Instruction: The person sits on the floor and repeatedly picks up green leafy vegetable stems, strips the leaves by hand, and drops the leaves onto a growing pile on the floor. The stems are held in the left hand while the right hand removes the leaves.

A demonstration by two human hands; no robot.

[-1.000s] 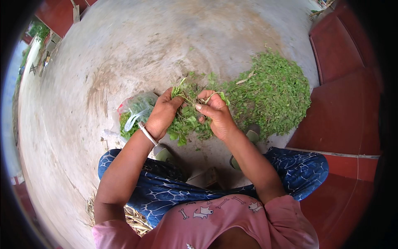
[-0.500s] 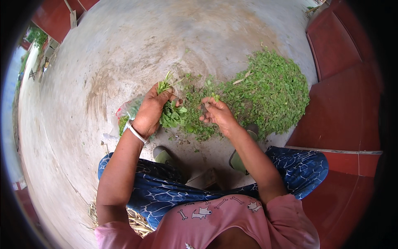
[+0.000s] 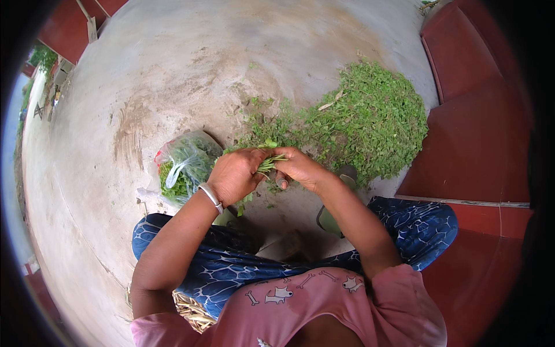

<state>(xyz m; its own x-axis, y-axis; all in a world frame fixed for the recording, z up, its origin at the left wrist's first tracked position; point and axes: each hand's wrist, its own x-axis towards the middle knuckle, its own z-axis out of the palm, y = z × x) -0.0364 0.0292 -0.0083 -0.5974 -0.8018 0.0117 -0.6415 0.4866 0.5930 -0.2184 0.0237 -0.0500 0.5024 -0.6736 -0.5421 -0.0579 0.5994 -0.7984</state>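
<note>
My left hand (image 3: 234, 173), with a pale bracelet at its wrist, is closed round a bunch of leafy green stems (image 3: 267, 165). The cut or root ends point right, and some leaves hang out below the hand. Close against it, my right hand (image 3: 302, 169) has its fingers bent at the stem ends, pressing on the bunch; its fingertips are partly hidden. Right of both hands, a large heap of leafy greens (image 3: 378, 124) lies on the ground, with a thinner scatter trailing left from it.
A clear plastic bag (image 3: 196, 156) of greens stands left of my left hand. My shoes (image 3: 330, 221) and knees in blue patterned trousers (image 3: 413, 231) are below. Dark red panels (image 3: 468, 150) line the right side. The ground is stained concrete (image 3: 173, 75).
Both hands have come together. My left hand moved right and down, the bunch now lying sideways, and my right hand met its stem ends. The plastic bag shows more fully.
</note>
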